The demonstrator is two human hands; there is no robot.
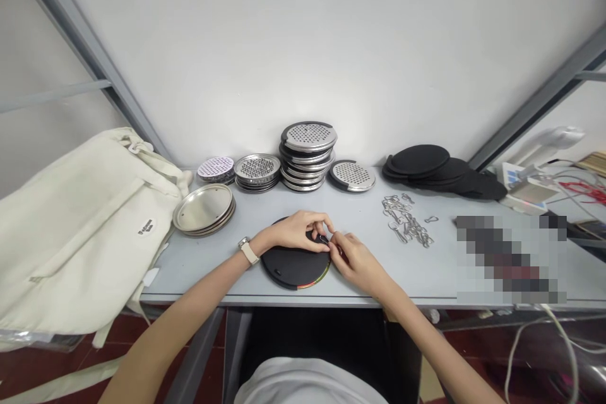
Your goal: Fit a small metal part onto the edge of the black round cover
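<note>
Both hands meet close together at the middle of the table's front edge. The left hand (296, 231), with a cream-strapped wristwatch (249, 251) on its wrist, curls over the top of a round black disc (293, 267), and its fingertips reach the disc's upper right. The right hand (356, 262) comes in from 4 o'clock, its fingers pinched on a small dark piece (324, 238), too small to identify. On the grey table (426, 278), a cream canvas tote bag (80, 227) slumps at 9 o'clock from the hands. Next come a stack of plain metal discs (203, 209), a low stack with white perforated discs (216, 169), and a perforated steel stack (256, 172). A taller steel stack (307, 154) stands at 12 o'clock, beside a single steel disc on black backing (351, 175). Black discs (423, 167) overlap further right, with metal clips (406, 221) scattered in front. A pixelated patch (511, 259) hides the table at 3 o'clock. The black disc lies flat, with a red, yellow and green edge at 5 o'clock.
</note>
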